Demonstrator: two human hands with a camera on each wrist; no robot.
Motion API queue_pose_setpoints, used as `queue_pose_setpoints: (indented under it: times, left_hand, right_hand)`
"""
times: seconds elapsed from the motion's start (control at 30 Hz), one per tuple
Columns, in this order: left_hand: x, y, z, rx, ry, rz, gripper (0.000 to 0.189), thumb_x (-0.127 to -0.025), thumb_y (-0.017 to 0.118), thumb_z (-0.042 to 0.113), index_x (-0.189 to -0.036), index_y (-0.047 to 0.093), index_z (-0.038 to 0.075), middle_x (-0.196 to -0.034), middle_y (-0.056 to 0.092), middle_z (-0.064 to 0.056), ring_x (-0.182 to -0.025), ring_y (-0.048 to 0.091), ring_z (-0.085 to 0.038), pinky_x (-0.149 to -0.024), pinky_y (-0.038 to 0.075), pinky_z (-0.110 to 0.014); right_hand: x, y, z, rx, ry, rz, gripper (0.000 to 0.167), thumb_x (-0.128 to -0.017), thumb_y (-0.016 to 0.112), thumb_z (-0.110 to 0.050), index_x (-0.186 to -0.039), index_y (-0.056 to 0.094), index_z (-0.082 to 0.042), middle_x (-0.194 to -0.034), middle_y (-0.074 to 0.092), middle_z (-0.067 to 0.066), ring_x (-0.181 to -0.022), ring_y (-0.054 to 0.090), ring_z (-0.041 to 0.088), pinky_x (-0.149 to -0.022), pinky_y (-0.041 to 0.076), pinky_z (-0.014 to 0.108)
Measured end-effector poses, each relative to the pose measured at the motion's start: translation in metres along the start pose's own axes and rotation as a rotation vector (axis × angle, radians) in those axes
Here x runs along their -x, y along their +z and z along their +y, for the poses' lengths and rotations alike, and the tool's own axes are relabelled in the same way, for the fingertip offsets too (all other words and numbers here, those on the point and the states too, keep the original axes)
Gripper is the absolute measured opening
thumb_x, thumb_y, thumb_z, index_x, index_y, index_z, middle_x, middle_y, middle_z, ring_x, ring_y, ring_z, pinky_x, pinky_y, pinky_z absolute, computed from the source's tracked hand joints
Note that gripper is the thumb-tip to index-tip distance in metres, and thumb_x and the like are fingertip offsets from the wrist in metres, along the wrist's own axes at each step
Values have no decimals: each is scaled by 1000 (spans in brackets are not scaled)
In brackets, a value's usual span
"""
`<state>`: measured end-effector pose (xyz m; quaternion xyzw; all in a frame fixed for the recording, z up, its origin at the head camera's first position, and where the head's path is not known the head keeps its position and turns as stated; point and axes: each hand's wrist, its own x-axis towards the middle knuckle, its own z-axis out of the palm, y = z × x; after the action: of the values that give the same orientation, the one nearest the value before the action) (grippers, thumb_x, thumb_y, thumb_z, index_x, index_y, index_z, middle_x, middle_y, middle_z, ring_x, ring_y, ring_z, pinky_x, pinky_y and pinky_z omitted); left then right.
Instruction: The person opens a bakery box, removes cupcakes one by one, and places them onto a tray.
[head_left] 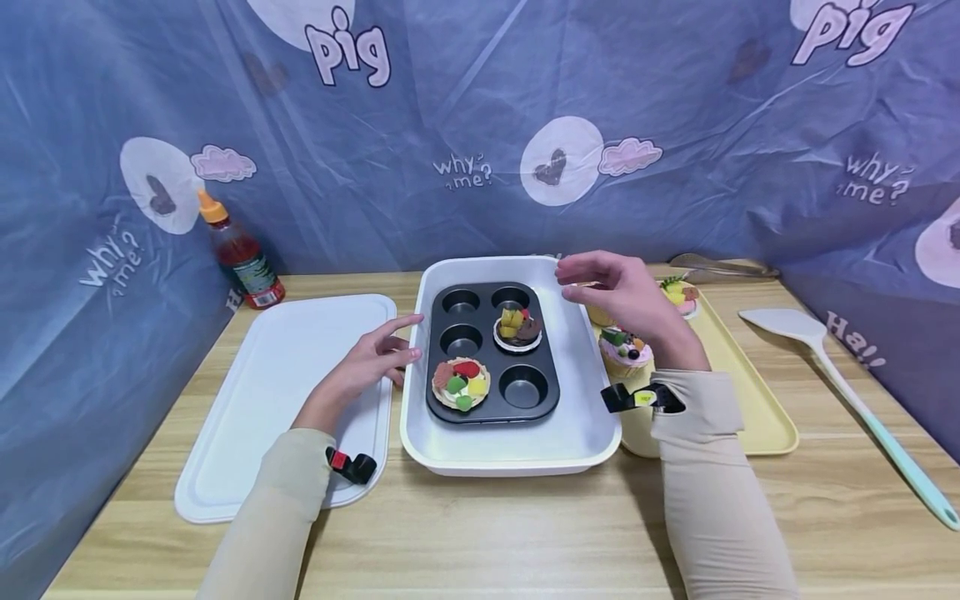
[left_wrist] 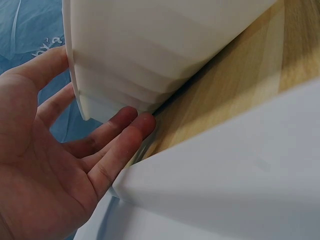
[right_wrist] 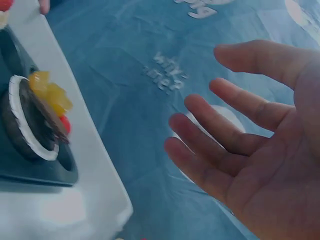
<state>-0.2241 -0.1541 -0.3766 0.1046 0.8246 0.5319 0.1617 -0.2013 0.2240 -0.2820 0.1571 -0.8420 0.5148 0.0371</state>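
A white basin (head_left: 502, 458) holds a dark muffin tin (head_left: 491, 415). Two fruit-topped tarts sit in the tin: a tart with red, green and yellow pieces (head_left: 461, 384) at the near left, and a chocolate-brown and yellow tart (head_left: 517, 331) at the right. My left hand (head_left: 369, 357) is at the basin's left side, thumb and fingertips touching its rim and outer wall in the left wrist view. Over the basin's right rim hovers my right hand (head_left: 626, 296), fingers loosely bent and nothing between them, as the right wrist view (right_wrist: 250, 145) also shows.
On the left lies a white tray (head_left: 247, 417), with a red sauce bottle (head_left: 251, 262) behind it. A yellow tray (head_left: 750, 417) on the right carries several cakes, including a pink-topped cupcake (head_left: 625, 352). Farther right is a white and mint spatula (head_left: 855, 392); a metal utensil (head_left: 723, 267) lies behind.
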Motion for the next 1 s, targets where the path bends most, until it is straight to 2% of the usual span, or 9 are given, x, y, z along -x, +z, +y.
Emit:
queue_pose_setpoints:
  times: [0.2, 0.3, 0.4, 0.53, 0.77, 1.0]
  left_hand:
    - [1, 0, 1, 1, -5, 2, 64, -98, 68, 29, -155, 40, 28, -132, 53, -22, -104, 58, -24, -75, 59, -28]
    - [0, 1, 1, 3, -4, 4, 64, -97, 68, 30, -155, 41, 29, -132, 53, -21, -106, 57, -25, -75, 60, -28]
    - [0, 0, 1, 6, -6, 8, 63, -97, 68, 29, -155, 41, 30, -132, 53, -21, -107, 57, -25, -75, 60, -28]
    - [1, 0, 1, 9, -6, 7, 63, -98, 68, 29, -155, 41, 30, -133, 53, -21, -107, 57, -25, -75, 60, -29]
    - [1, 1, 2, 18, -2, 4, 63, -98, 68, 28, -155, 41, 30, -132, 53, -21, -106, 57, -25, -74, 60, -28]
    - [2, 0, 4, 11, -8, 6, 63, -98, 68, 29, -155, 41, 31, -133, 53, -21, -105, 58, -24, -74, 60, -29]
  right_hand:
    - [-7, 16, 1, -3, 67, -39, 41, -95, 69, -9, -134, 60, -2, -129, 66, 21, -115, 65, 25, -88, 54, 19]
    - [-11, 23, 3, -7, 92, -72, 44, -95, 68, -8, -137, 57, -3, -129, 65, 21, -118, 63, 30, -92, 54, 25]
    - [-15, 31, 4, 1, 114, -105, 47, -95, 68, -9, -140, 55, -3, -129, 65, 21, -120, 63, 31, -98, 54, 37]
    - [-18, 41, 6, 19, 129, -135, 52, -93, 71, -11, -142, 53, -4, -134, 62, 21, -127, 59, 34, -107, 47, 50]
    - [-19, 51, 15, 37, 183, -192, 65, -91, 73, -18, -150, 46, -9, -152, 49, 19, -144, 42, 36, -117, 34, 59]
    - [-20, 51, 28, 26, 236, -266, 75, -92, 73, -23, -156, 36, -11, -159, 36, 22, -148, 32, 37, -121, 27, 60]
